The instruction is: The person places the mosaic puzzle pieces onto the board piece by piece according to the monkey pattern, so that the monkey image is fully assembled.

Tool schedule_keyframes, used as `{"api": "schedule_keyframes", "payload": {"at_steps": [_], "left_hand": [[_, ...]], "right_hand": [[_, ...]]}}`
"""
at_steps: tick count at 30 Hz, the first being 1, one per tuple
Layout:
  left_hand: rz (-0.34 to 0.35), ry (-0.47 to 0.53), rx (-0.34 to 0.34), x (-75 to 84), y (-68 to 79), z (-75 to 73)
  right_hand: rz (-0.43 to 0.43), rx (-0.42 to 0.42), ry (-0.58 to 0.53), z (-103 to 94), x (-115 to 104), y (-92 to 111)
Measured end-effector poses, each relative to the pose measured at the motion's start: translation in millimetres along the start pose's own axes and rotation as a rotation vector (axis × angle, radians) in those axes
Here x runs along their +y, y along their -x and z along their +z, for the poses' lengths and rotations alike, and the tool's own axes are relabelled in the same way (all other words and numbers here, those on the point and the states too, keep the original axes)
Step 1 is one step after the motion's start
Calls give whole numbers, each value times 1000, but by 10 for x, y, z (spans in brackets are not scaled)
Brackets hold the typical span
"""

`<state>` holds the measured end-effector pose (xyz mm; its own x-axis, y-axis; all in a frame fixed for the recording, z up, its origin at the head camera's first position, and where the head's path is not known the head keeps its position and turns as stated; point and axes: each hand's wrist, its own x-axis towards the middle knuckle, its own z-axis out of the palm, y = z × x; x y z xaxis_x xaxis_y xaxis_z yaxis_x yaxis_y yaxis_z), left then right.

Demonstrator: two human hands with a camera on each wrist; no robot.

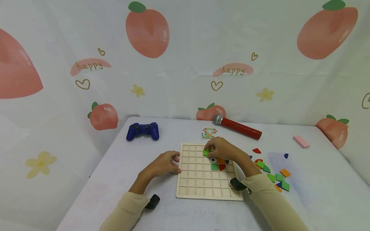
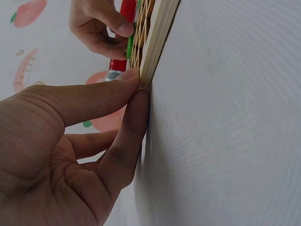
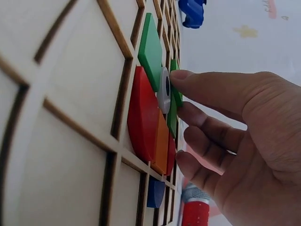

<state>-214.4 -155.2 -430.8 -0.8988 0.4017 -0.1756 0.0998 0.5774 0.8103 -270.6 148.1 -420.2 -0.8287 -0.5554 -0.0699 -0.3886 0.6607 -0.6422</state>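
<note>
My right hand (image 1: 222, 148) pinches a green square tile (image 1: 206, 153) between thumb and fingers, at the upper part of a wooden grid board (image 1: 190, 183). In the right wrist view, that tile meets the board just past a round eye tile (image 3: 164, 89). Around it on the board sit a green square (image 3: 150, 52), a red curved piece (image 3: 143, 117), an orange tile (image 3: 161, 143) and a blue piece (image 3: 155, 193). My left hand (image 1: 163, 164) holds the board's left edge, its thumb and index fingertips against the rim in the left wrist view.
Loose coloured tiles (image 1: 279, 177) lie scattered right of the board. Behind it are a pattern card (image 1: 209, 132) and a red microphone (image 1: 238, 127). A blue game controller (image 1: 143, 131) sits at the back left, a pink block (image 1: 301, 141) at the back right.
</note>
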Motion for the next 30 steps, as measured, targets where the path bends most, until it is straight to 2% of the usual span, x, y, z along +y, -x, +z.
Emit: {"api": "schedule_keyframes", "payload": {"at_steps": [8, 18, 30], "left_hand": [[-4, -1, 2, 6, 4, 2], [0, 0, 2, 0, -1, -1], [-12, 1, 6, -11, -15, 9]], "right_hand": [[-14, 15, 23, 17, 8, -31], [14, -19, -15, 4, -6, 6], [11, 29, -28, -91, 78, 116]]}}
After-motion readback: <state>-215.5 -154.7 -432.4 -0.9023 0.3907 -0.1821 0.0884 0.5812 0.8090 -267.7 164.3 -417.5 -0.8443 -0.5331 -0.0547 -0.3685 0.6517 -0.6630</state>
